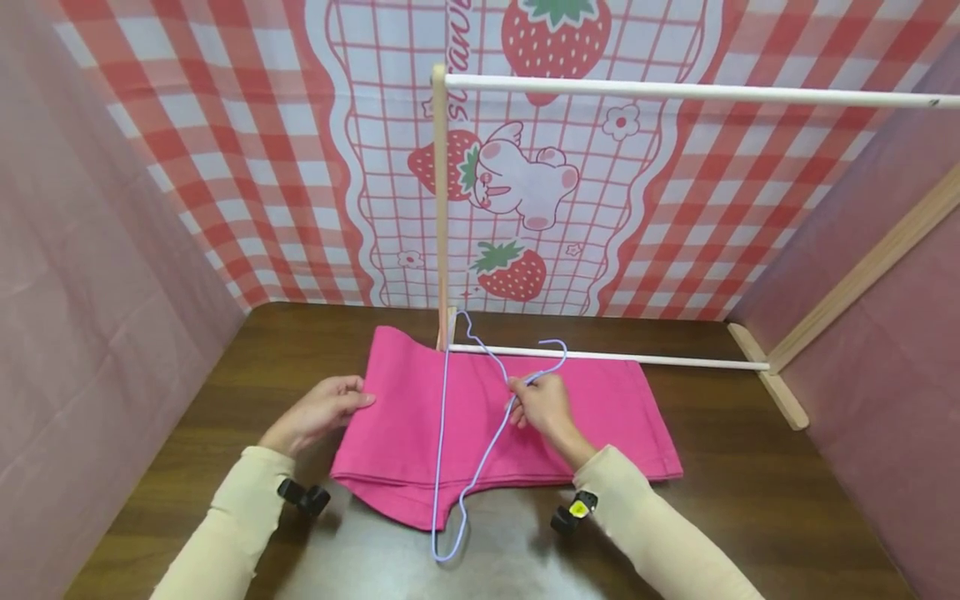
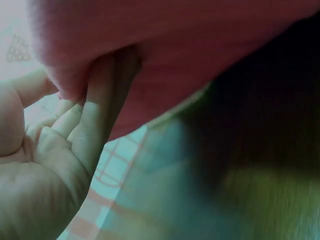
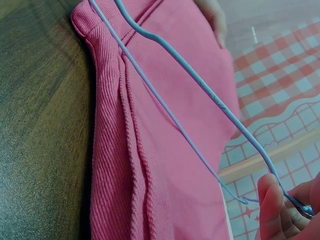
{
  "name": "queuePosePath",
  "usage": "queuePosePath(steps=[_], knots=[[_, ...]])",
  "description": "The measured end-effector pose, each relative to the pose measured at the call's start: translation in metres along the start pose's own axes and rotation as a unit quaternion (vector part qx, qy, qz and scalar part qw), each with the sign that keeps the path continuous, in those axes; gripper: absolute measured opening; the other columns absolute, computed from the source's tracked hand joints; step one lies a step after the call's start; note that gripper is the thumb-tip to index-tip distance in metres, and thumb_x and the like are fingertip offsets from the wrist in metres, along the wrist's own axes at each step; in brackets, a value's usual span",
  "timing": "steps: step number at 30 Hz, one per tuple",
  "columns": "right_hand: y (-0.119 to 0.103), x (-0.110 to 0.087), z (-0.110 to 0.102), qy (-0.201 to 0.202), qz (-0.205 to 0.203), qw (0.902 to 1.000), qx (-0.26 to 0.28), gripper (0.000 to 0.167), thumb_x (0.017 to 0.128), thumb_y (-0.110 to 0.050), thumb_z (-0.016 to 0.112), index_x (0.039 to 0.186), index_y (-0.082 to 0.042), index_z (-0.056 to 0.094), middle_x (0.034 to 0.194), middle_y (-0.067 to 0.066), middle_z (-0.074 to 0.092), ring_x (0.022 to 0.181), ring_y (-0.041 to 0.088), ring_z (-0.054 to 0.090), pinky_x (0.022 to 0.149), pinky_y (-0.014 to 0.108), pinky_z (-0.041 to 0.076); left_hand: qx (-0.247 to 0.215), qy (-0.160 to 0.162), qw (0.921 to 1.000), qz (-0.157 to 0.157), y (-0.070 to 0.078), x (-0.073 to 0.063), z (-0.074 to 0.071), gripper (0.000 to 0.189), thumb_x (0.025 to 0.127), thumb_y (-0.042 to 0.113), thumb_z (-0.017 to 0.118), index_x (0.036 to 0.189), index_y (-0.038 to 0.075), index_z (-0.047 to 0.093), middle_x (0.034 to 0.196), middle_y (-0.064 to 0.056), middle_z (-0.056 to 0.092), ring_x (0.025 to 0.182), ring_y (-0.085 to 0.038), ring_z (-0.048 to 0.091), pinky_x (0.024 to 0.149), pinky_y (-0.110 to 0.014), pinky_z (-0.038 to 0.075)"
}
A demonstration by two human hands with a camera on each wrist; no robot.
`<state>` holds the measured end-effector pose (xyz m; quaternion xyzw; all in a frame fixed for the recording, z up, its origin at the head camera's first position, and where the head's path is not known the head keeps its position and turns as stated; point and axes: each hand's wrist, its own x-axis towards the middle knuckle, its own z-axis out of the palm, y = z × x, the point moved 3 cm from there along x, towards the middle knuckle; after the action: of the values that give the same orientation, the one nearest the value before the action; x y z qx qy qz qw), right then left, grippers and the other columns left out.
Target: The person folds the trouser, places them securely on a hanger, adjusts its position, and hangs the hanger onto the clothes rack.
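Pink shorts [image 1: 600,417], folded in half, lie flat on the brown tabletop with the crotch point toward me. My left hand [image 1: 322,408] pinches their left edge, thumb on top and fingers tucked beneath; the left wrist view shows the cloth [image 2: 175,60] lifted over those fingers. A lilac wire hanger [image 1: 441,433] is in my right hand [image 1: 543,406], gripped near the neck below its hook. Its long straight bar crosses the left part of the shorts, and the hook points right. In the right wrist view, the hanger wire [image 3: 235,120] passes over the fabric.
Behind the shorts stands a rack with a wooden post [image 1: 441,208], a white top rod [image 1: 675,90] and a white lower rod [image 1: 697,361]. Its wooden foot [image 1: 772,379] is at the right. A checked strawberry cloth [image 1: 262,167] hangs at the back, with pink curtains on both sides.
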<state>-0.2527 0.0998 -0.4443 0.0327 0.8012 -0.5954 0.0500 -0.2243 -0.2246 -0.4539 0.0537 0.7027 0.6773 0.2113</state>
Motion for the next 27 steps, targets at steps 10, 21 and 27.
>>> queuePosePath(steps=[10,21,27], knots=[[0.001,-0.002,0.001,0.000,-0.005,1.0000,-0.001,0.030,0.096,-0.012,0.059,0.092,0.017,0.065,0.050,0.002,0.062,0.035,0.006,0.054,0.037,0.023,0.046,-0.040,0.016,0.9987,0.026,0.012,0.010,0.023,0.010,0.095,0.007,0.055,0.086,0.009,0.054,0.075,0.008,0.062,0.070,-0.003,0.063,0.065,-0.022,0.055],[-0.001,-0.003,-0.001,0.005,-0.023,0.9993,-0.029,0.029,0.095,-0.012,0.060,0.088,0.015,0.067,0.045,-0.001,0.057,0.032,0.005,0.048,0.035,0.021,0.040,-0.077,0.039,0.9958,0.029,0.013,0.020,0.050,0.004,0.095,0.006,0.055,0.091,0.005,0.055,0.078,0.005,0.062,0.071,-0.005,0.063,0.068,-0.023,0.056],[-0.001,-0.003,-0.001,0.005,-0.029,0.9988,-0.038,0.029,0.094,-0.013,0.061,0.086,0.014,0.068,0.045,-0.001,0.057,0.033,0.005,0.047,0.035,0.019,0.037,-0.098,0.043,0.9937,0.034,0.009,0.028,0.064,0.003,0.094,0.004,0.055,0.091,0.005,0.055,0.078,0.004,0.062,0.072,-0.005,0.063,0.069,-0.023,0.056]])
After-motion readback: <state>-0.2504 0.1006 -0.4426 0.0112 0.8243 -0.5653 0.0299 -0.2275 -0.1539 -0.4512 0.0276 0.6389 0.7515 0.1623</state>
